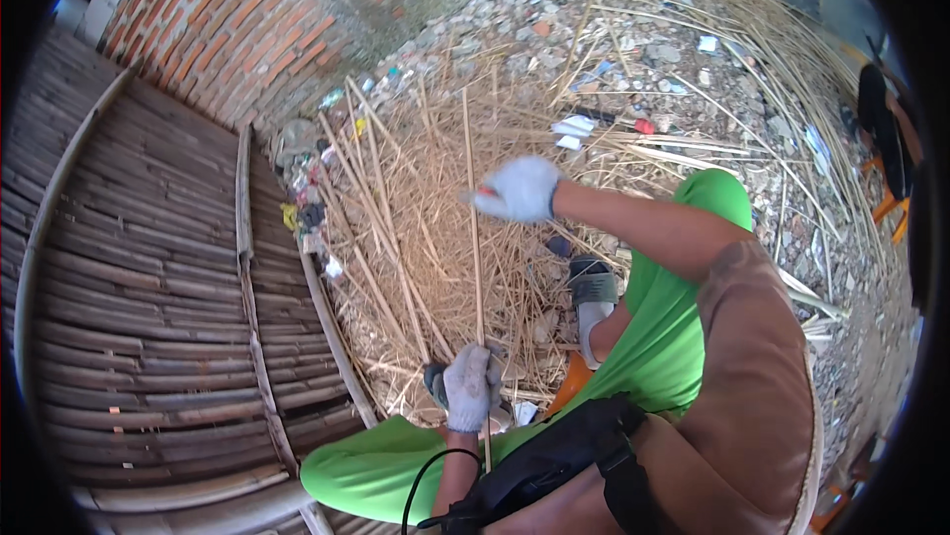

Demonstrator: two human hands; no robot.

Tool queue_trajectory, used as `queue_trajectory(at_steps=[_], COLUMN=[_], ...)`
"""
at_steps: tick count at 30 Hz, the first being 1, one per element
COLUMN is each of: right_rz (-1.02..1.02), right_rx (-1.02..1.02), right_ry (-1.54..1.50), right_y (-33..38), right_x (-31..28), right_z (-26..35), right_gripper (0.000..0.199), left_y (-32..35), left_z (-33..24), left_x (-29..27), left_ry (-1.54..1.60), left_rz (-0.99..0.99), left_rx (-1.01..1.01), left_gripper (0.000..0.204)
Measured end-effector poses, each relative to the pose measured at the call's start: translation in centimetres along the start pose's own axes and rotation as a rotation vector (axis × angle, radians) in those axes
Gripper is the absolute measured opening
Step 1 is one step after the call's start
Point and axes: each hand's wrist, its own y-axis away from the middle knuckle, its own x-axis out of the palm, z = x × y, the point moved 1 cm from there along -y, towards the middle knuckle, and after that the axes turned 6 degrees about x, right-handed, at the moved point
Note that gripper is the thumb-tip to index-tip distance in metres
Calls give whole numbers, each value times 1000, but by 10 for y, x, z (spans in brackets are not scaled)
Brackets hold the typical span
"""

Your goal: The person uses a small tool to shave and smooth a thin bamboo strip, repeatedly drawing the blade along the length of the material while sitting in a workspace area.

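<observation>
A long, thin bamboo strip (pixel 471 139) stands out in front of me, running from near my lap away toward the brick wall. My left hand (pixel 469 389), in a pale work glove, is wrapped round its near part. Farther along the strip, my right hand (pixel 521 189), also gloved, is closed beside it on a small tool with a red bit and a short greyish tip (pixel 469 196). Most of that tool is hidden in the fist, so its kind is unclear. Shavings and split strips (pixel 426 208) lie heaped beneath both hands.
A bamboo slat wall (pixel 168 337) rises at the left, a brick wall (pixel 237 20) at the back. Rubble (pixel 673 50) covers the ground, with more long strips (pixel 782 70) at right. A black-and-red tool (pixel 623 121) lies beyond my right hand. Another person (pixel 884 129) is at far right.
</observation>
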Motion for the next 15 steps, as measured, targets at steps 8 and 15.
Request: queue_trajectory(at_steps=[8, 15], right_rz=[105, 13], right_rx=[-325, -207], right_ry=[12, 85], right_y=[66, 22], right_x=[67, 27], right_z=[72, 38], right_gripper=[74, 79], left_y=[-4, 6], left_z=[-6, -9], left_x=[-8, -5], left_ry=[-25, -79], left_rz=[-101, -83], left_rx=[-3, 28], left_gripper=[35, 37])
